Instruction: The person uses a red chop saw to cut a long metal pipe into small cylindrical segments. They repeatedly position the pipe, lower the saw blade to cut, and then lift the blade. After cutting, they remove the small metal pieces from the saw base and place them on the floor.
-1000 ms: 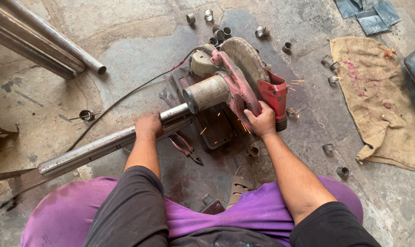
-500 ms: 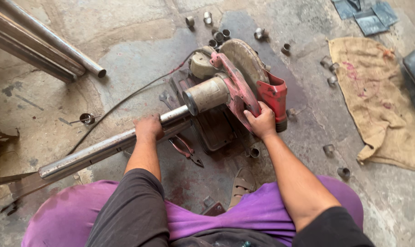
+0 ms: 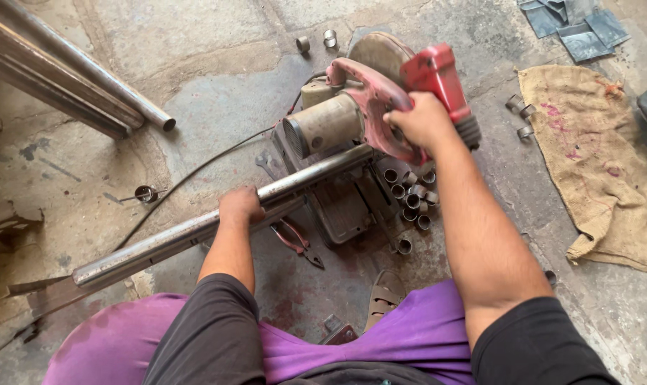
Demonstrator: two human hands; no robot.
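Observation:
My left hand (image 3: 240, 206) grips a long steel pipe (image 3: 166, 241) that runs from the lower left across the floor into a red chop saw (image 3: 380, 107). My right hand (image 3: 419, 120) is closed around the saw's red handle, and the saw head is raised above its base (image 3: 345, 203). Several short cut pipe rings (image 3: 411, 196) lie in a pile on the floor just right of the base, under the raised head.
More long pipes (image 3: 74, 78) lie at the upper left. A burlap sack (image 3: 601, 164) covers the floor at right, with cut rings (image 3: 521, 110) beside it. Red pliers (image 3: 295, 239) lie near my knee. A power cord (image 3: 195, 171) trails left. A sandal (image 3: 382, 299) shows below.
The saw head has swung up from the lowered cutting position with my right hand on its handle. The pile of cut rings under it is now exposed. My left hand stays on the pipe.

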